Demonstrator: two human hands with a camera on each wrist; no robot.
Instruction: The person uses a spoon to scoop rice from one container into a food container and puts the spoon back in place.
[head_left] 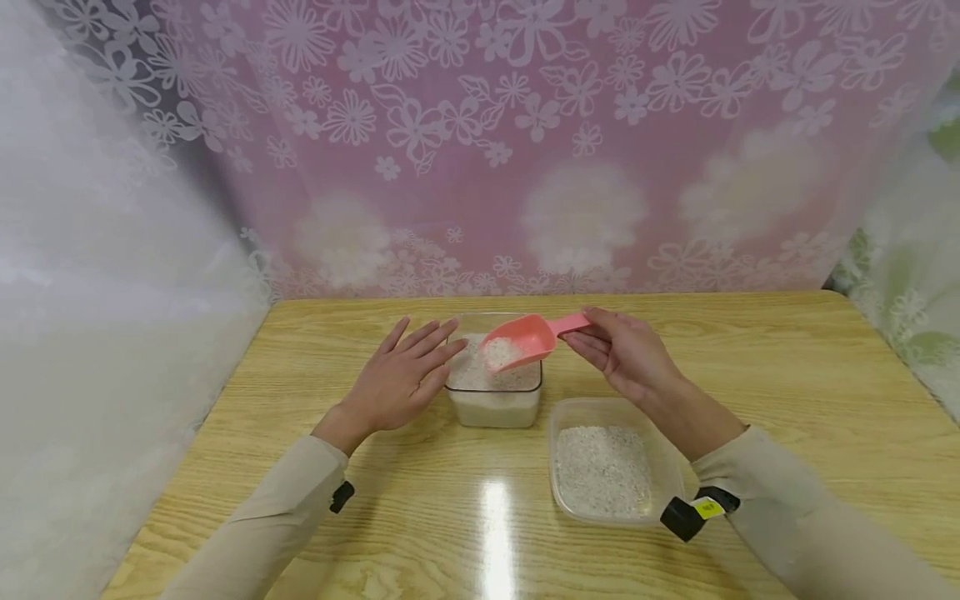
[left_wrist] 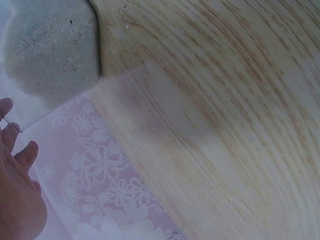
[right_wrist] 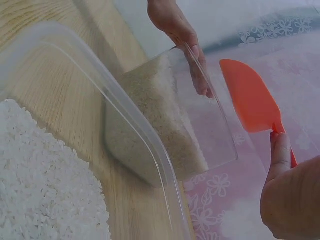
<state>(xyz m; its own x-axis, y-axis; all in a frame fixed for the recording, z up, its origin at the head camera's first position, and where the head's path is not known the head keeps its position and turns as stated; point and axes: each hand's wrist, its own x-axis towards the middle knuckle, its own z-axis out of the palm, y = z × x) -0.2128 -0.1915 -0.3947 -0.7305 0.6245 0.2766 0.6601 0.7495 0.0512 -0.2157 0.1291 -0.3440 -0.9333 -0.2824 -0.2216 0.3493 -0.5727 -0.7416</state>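
My right hand (head_left: 633,354) grips the handle of a pink-red scoop (head_left: 536,333), which carries a small heap of white rice (head_left: 501,353) in its bowl. The scoop is held above a clear, straight-sided container (head_left: 495,414), nearly full of rice with its surface below the rim. My left hand (head_left: 397,379) is at that container's left side, palm down, its fingers spread and mostly straight, fingertips right at the rim. In the right wrist view, the scoop (right_wrist: 250,97) shows its underside beside the container's open top, and left fingers (right_wrist: 199,80) overlap the rim.
A lower, wider translucent tub (head_left: 667,479) with rice (head_left: 603,471) inside stands in front and to the right, under my right forearm. Both stand on a wood-grain table (head_left: 420,517). A pink flowered curtain (head_left: 465,208) hangs along the back edge.
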